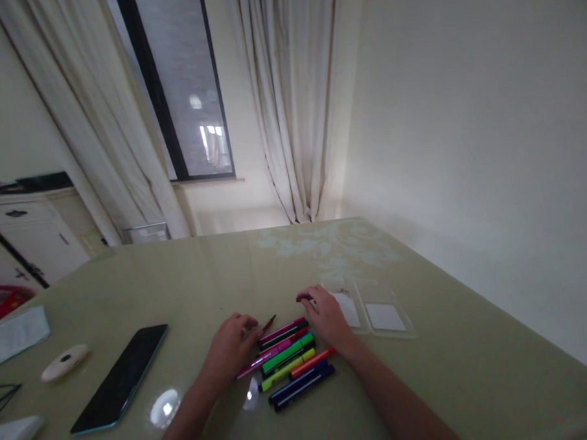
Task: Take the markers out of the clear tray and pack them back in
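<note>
My left hand [234, 339] is closed around a dark marker [269, 323], whose bare, narrow tip points up and to the right. To its right, my right hand [322, 308] is raised a little above the table, thumb and fingers pinched on a small dark piece that looks like a marker cap [299, 299]. Between my forearms lies a loose row of several felt-tip markers: a green marker [288, 354], a yellow marker [286, 369], an orange marker [312, 363], dark blue markers [301, 385], and pink and purple ones [274, 348], partly covered by my left hand.
An opened clear plastic case [410, 335] with white inserts lies beyond my right forearm. On the left are a black tablet or phone [120, 378], a pale oval object [65, 363], a folded light cloth or paper [19, 334] and a dark cable [2, 395]. A wall [490, 172] borders the right side.
</note>
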Motion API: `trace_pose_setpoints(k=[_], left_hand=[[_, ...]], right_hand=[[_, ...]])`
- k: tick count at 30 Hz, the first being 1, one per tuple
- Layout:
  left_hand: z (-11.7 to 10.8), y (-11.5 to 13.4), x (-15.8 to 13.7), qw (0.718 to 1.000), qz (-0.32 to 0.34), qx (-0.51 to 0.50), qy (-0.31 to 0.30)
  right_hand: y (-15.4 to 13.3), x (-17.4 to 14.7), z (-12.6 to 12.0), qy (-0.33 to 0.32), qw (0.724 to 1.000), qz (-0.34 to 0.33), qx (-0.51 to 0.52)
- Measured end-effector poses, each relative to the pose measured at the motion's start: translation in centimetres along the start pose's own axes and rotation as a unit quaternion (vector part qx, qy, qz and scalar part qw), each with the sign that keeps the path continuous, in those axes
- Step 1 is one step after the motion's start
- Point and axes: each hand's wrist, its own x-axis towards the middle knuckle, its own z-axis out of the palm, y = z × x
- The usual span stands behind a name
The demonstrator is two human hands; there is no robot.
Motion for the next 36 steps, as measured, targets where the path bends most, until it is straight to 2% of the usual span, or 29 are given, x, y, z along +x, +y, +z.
trace_pose_setpoints(k=[4, 8, 21, 28, 36], left_hand=[[0.0, 0.1, -0.2, 1.000, 0.002, 0.018, -0.008], [0.3, 0.4, -0.1, 0.999, 0.028, -0.015, 0.022], [0.5, 2.0, -0.3, 0.992, 0.063, -0.111, 0.019], [0.6, 3.4, -0.8, 0.986, 0.077, -0.135, 0.054], [0.4, 3.7, -1.2, 0.986, 0.087, -0.115, 0.078]], right_hand=[[-0.6, -0.2, 0.1, 0.008, 0.994, -0.001, 0.105], [-1.4, -0.4, 0.1, -0.004, 0.988, -0.009, 0.153], [-2.5, -0.9, 0.2, -0.040, 0.981, -0.017, 0.191], [-2.6, -1.0, 0.1, -0.078, 0.959, 0.036, 0.270], [-3.1, -1.2, -0.1, -0.076, 0.973, 0.011, 0.218]])
